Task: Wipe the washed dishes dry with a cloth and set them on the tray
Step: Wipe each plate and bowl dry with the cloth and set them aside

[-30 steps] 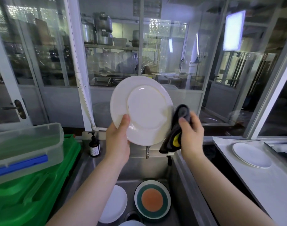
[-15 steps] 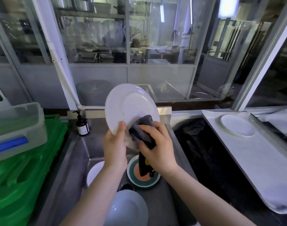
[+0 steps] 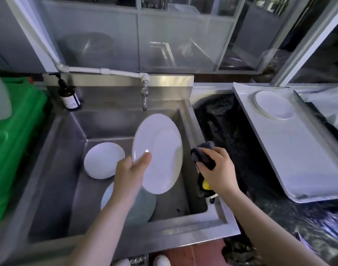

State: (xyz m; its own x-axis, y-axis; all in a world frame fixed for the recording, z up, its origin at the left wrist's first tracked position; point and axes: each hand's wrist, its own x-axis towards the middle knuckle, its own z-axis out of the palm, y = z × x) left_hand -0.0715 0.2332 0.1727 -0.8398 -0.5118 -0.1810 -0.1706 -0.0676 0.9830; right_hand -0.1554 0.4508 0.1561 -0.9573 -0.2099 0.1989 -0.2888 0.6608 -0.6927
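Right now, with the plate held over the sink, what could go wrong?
The left hand holds the white plate by one edge only, so it could slip onto the plates in the sink. The right hand grips the cloth away from the plate. Carrying the plate to the tray crosses the dark gap; a drop there might break it.

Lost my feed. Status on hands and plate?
Left hand grips round white plate over steel sink. Right hand clutches dark cloth, off plate. Nothing blocking.
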